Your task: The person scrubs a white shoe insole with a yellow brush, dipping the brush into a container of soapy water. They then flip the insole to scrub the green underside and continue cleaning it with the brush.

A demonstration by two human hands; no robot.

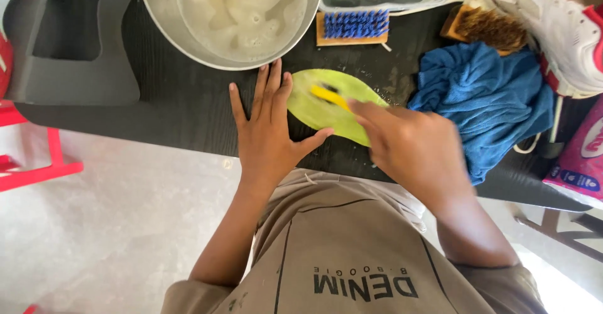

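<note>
Right hand (411, 147) grips a yellow brush (330, 95) on the green insole (314, 110) (left hand (267, 132) flat, open).

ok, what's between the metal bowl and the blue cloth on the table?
Head view: the lime-green insole with the right hand scrubbing it; the metal bowl and blue cloth flank it.

Three brushes were counted: one blue-bristled brush (353, 25), one brown-bristled brush (490, 29), one yellow brush (330, 95). One metal bowl (164, 13), one green insole (314, 108) and one blue cloth (483, 97) were seen.
</note>
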